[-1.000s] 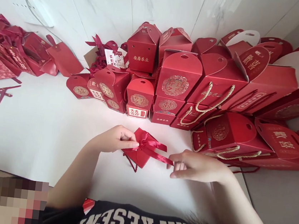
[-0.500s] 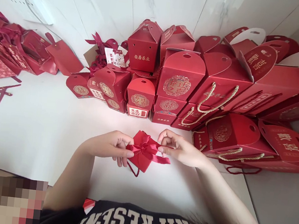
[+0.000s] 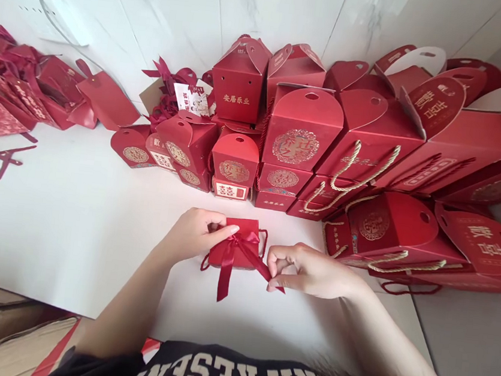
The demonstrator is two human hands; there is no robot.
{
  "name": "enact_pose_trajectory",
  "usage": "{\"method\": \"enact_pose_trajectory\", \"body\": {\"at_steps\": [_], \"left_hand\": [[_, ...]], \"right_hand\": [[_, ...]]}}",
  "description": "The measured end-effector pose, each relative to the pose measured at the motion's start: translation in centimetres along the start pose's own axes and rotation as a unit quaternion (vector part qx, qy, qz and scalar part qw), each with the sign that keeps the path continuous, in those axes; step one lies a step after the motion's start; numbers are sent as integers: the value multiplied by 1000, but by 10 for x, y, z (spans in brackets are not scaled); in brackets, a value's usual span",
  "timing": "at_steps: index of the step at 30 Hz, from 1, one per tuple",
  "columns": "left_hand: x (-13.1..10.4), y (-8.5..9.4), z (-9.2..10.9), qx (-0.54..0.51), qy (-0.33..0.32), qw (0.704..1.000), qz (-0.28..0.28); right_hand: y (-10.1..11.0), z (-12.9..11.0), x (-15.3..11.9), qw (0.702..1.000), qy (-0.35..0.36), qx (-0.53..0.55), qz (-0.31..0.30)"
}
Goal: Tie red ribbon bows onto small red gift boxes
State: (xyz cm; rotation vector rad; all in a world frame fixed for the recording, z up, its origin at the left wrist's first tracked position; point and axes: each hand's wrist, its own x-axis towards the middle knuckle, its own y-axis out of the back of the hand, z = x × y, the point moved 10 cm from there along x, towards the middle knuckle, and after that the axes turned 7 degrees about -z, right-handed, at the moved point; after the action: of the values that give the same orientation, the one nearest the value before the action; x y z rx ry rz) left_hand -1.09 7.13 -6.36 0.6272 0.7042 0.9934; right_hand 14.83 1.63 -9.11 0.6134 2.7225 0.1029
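A small red gift box point(image 3: 246, 228) sits on the white table in front of me, with dark red cord handles at its sides. A shiny red ribbon point(image 3: 225, 272) is tied in a bow on its top, and one tail hangs down the near side. My left hand point(image 3: 203, 231) pinches the bow's left loop at the box's top left corner. Off the box's right side, my right hand point(image 3: 308, 271) grips the end of the other ribbon tail between thumb and fingers. That tail runs taut from the knot.
Red gift boxes point(image 3: 303, 140) are stacked along the wall, some with cream rope handles. Red bags point(image 3: 54, 87) stand at the far left, near a loose ribbon piece point(image 3: 4, 159). Brown cardboard point(image 3: 3, 335) lies below the table's front left edge point(image 3: 38, 301).
The box has turned and now rests squarer, its bow facing me. My left hand moved up to the loop; my right hand moved down and right, pulling a ribbon tail.
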Motion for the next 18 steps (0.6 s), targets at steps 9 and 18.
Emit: {"method": "enact_pose_trajectory", "body": {"at_steps": [9, 18], "left_hand": [[2, -8, -4, 8, -12, 1000, -12], [4, -9, 3, 23, -61, 998, 3]], "right_hand": [[28, 5, -7, 984, -82, -150, 43], [49, -34, 36, 961, 33, -214, 170]]}}
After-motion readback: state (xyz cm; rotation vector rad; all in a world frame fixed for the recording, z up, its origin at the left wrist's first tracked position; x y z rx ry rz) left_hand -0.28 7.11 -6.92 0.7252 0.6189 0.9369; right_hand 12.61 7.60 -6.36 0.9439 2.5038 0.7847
